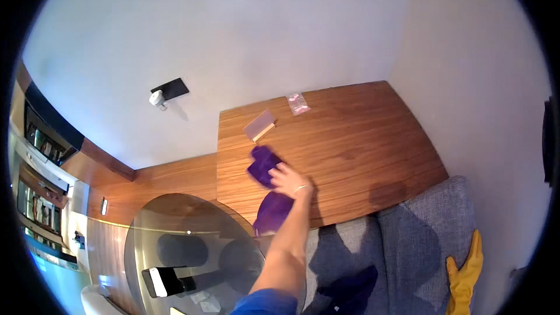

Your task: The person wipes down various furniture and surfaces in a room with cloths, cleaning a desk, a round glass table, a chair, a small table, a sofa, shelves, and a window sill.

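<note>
My left hand [287,179] is bare, with a thin band at the wrist. It reaches up from a blue sleeve and presses on a purple cloth [263,163] lying on the wooden table [356,146]. Its fingers bend over the lower edge of the cloth; their undersides are hidden. Just below, a second purple piece of fabric [273,211] lies at the table's front edge, partly behind my forearm. Far to the lower right, a yellow rubber glove [465,277] appears to be on my right hand, thumb and fingers apart, beside the sofa's right edge. Nothing shows in its grasp.
Toward the back of the table are a small card stand [260,126] and a clear packet with pink pieces [298,104]. A grey sofa [411,245] borders the front, with dark blue fabric [356,289] on it. At left stands a round glass table [146,216] bearing a black-and-white object [160,282].
</note>
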`<action>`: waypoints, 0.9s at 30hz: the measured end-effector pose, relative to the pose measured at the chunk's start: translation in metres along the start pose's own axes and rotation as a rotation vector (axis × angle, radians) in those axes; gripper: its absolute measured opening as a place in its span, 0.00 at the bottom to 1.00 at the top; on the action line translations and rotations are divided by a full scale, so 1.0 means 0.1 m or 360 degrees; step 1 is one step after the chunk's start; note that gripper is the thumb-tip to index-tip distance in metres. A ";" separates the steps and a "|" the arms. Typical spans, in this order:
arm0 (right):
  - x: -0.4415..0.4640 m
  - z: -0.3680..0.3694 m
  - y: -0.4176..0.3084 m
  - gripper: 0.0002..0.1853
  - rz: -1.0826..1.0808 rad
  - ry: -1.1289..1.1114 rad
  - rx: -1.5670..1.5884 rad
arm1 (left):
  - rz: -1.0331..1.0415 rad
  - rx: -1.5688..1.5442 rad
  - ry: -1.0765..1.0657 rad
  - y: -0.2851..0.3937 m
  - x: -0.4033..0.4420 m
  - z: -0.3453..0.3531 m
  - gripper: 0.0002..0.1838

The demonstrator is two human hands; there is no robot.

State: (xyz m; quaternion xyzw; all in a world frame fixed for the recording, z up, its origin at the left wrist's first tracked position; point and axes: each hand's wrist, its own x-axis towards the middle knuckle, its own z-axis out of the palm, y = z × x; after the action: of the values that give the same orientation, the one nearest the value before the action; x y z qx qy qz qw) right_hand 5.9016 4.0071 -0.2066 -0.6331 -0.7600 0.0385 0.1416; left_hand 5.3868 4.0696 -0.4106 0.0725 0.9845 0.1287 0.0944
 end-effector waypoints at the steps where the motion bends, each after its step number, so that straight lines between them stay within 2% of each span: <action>1: -0.02 -0.01 0.00 0.48 0.0014 -0.0009 -0.0020 | 0.0148 -0.0014 -0.0011 0.25 -0.24 0.05 0.39; 2: -0.05 0.00 0.03 0.48 -0.0024 -0.0012 -0.0032 | 0.0289 -0.0031 -0.0013 0.44 -0.41 0.08 0.41; 4: -0.01 0.02 0.08 0.47 -0.0151 0.0009 -0.0045 | 0.0624 -0.0410 -0.0519 0.68 -0.40 0.10 0.42; 6: -0.05 -0.01 0.00 0.45 -0.0119 -0.0011 0.0004 | 0.0768 -0.0993 -0.0743 0.59 0.31 0.27 0.38; 7: -0.05 -0.03 -0.09 0.44 -0.0098 -0.0012 0.0032 | 0.0549 -0.0588 -0.0087 0.50 0.42 -0.09 0.32; 8: -0.05 -0.11 -0.24 0.43 -0.0093 -0.0053 -0.0087 | 0.0390 -0.0721 0.0364 0.33 0.69 -0.22 0.27; 9: -0.05 -0.24 -0.43 0.42 -0.0090 -0.0096 -0.0213 | 0.0124 -0.0741 0.0521 0.19 1.04 -0.31 0.27; 10: -0.03 -0.31 -0.58 0.41 -0.0080 -0.0139 -0.0342 | -0.0227 -0.0778 0.0553 0.04 1.44 -0.27 0.38; 12: -0.01 -0.36 -0.69 0.46 -0.0072 -0.0168 -0.0436 | -0.0288 -0.0778 0.0557 -0.21 1.75 -0.30 0.53; 15: 0.02 -0.37 -0.74 0.47 -0.0026 -0.0232 -0.0530 | 0.0122 -0.0882 0.0038 -0.28 2.01 -0.23 0.52; 18: 0.02 -0.42 -0.79 0.47 -0.0025 -0.0266 -0.0615 | 0.0201 -0.0667 -0.0013 -0.25 2.04 -0.08 0.35; 19: 0.02 -0.42 -0.80 0.47 -0.0045 -0.0268 -0.0636 | 0.0087 -0.0765 0.0222 -0.22 1.96 0.03 0.20; 20: 0.00 -0.39 -0.71 0.47 -0.0027 -0.0263 -0.0547 | 0.0122 -0.0576 0.0337 -0.23 1.89 0.11 0.18; 22: -0.06 -0.30 -0.47 0.47 -0.0005 -0.0241 -0.0363 | 0.0288 -0.0782 0.0333 -0.39 1.81 0.33 0.18; 24: -0.07 -0.37 -0.64 0.47 -0.0043 -0.0188 -0.0385 | 0.0267 -0.0469 0.0294 -0.58 1.30 0.18 0.21; 26: -0.07 -0.42 -0.78 0.47 -0.0170 -0.0188 -0.0446 | 0.0267 -0.0641 0.0178 -0.85 0.81 -0.01 0.22; 27: -0.07 -0.46 -0.80 0.47 -0.0238 -0.0158 -0.0499 | 0.0283 -0.0836 0.0266 -0.99 0.49 -0.08 0.23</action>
State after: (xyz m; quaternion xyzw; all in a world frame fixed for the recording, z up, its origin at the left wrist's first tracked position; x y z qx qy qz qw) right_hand 5.8383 3.9788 -0.1450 -0.5866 -0.8076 -0.0598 0.0058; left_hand 5.3261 3.9809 -0.4375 0.1207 0.9116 0.3925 0.0170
